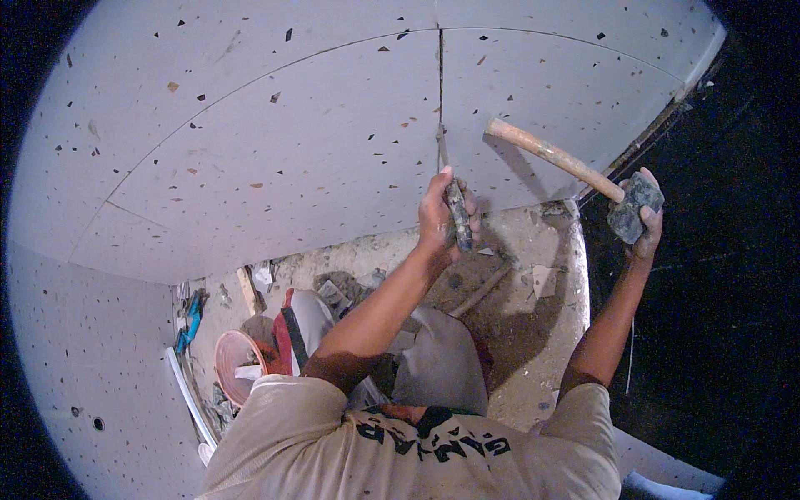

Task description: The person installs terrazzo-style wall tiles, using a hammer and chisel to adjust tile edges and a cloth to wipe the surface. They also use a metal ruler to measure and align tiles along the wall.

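My left hand point(435, 218) is closed around the dark, worn handle of a narrow-bladed scraper point(457, 215). The blade points up and its tip meets the lower part of a dark vertical joint point(441, 75) between two speckled white wall tiles point(333, 125). Farther right, my right hand point(649, 237) grips a hammer point(635, 207) by its grey, dirt-crusted head. Its wooden handle slants up and left, the free end in front of the tile, to the right of the blade; I cannot tell whether it touches the tile.
Low on the left stands an orange bucket point(221, 362) with a white piece in it. A teal item point(191, 323), a wood strip point(248, 290) and rubble lie by the wall. A tile shard point(546, 281) is on the dusty floor point(533, 237). Darkness lies beyond the right edge.
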`<state>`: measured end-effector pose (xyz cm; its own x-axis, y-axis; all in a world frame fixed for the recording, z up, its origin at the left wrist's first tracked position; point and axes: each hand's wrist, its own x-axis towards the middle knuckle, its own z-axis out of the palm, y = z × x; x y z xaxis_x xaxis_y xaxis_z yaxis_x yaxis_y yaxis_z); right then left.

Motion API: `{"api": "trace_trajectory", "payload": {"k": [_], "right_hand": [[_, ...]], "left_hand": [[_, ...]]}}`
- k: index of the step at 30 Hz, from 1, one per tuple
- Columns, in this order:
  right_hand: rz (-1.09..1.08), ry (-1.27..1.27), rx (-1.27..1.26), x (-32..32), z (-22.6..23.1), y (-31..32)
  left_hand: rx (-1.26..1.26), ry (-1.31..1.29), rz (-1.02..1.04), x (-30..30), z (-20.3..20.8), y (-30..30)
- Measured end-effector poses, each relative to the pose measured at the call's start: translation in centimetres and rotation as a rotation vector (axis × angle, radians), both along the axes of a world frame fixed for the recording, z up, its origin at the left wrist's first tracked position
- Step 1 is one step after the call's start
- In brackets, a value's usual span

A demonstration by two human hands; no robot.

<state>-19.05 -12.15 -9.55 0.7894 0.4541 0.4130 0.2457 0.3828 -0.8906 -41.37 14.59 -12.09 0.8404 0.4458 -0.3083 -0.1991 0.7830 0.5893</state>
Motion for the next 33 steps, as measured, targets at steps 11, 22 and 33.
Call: {"api": "trace_trajectory", "payload": {"k": [11,22,33], "right_hand": [[0.101,-0.011,-0.051,0.8,-0.1,4.4],[0.115,-0.104,-0.235,1.6,2.5,4.4],[0.107,0.055,-0.082,1.2,-1.6,2.2]], "left_hand": [[0.109,0.160,0.012,-1.8,0.1,1.5],[0.045,0.037,-0.041,-2.1,0.1,1.8],[0.078,0.139,-0.090,-2.3,1.3,2.4]]}}
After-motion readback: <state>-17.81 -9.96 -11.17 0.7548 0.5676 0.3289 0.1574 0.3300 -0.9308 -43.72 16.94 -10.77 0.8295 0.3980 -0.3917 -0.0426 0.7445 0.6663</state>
